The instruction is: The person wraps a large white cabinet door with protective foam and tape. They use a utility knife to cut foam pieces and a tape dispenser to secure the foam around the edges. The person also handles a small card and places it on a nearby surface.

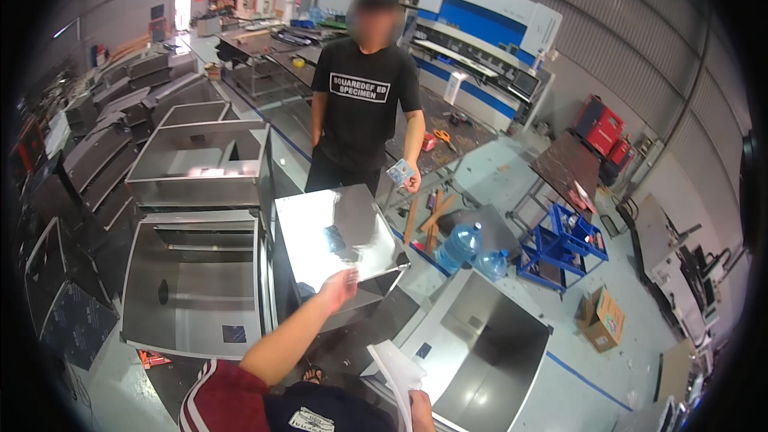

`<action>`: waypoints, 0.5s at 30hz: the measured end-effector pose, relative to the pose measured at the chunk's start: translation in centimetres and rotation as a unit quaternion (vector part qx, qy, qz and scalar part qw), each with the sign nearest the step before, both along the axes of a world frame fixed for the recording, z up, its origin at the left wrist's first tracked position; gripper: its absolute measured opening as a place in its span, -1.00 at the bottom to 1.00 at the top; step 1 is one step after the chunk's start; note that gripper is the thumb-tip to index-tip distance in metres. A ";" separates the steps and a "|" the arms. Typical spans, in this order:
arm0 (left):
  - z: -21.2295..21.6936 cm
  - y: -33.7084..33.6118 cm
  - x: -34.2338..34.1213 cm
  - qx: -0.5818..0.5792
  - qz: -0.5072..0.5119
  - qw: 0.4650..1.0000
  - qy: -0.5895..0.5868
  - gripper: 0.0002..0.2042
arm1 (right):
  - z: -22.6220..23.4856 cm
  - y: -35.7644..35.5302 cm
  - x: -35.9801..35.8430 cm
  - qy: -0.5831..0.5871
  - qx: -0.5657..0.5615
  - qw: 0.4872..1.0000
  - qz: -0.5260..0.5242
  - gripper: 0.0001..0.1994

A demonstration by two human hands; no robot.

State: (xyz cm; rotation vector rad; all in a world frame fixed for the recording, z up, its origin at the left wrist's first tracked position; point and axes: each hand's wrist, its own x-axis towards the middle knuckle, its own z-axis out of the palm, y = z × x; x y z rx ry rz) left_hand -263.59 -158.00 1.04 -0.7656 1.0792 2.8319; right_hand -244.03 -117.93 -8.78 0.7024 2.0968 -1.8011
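Note:
My left hand (342, 288) reaches forward over the near edge of a shiny sheet-metal box (368, 228), its fingers appearing stretched out against the bright surface. Glare blurs the fingertips. At the lower edge, my right hand (420, 410) grips a limp white sheet (398, 372), which could be paper or film. That sheet hangs beside another open metal box (504, 332) at the lower right. Across from me stands a person in a black T-shirt, whose hand (410, 179) holds a small blue-grey packet (400, 171).
More open metal boxes (192, 284) stand at the left. Large blue water bottles (458, 246), a blue parts rack (560, 248) and a cardboard carton (600, 320) are on the floor at the right. Behind the person are a workbench with orange-handled scissors (445, 141) and a blue-white machine (480, 24).

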 end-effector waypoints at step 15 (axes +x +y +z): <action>7.1 1.1 -20.4 -0.170 0.088 0.975 0.108 -0.79 | 10.6 -7.1 2.8 0.009 -0.019 0.997 -0.079 -0.68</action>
